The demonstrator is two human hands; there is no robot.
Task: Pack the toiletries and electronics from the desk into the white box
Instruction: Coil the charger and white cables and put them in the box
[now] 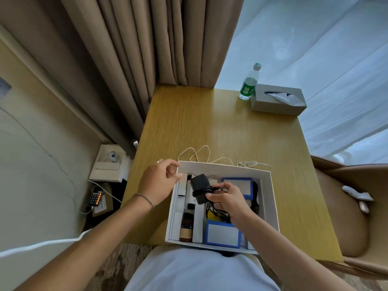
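Our right hand (225,197) pinches a black adapter (200,188) with its cord wound round it, holding it just over the middle of the white box (270,185), which sits at the near edge of the desk (210,122). Our left hand (160,179) hovers at the box's far left corner, fingers loosely curled and holding nothing. Inside the box we see two blue cases (223,235), a brown bottle (186,226) and a black comb (255,196); a white cable (210,156) lies on the desk just behind the box
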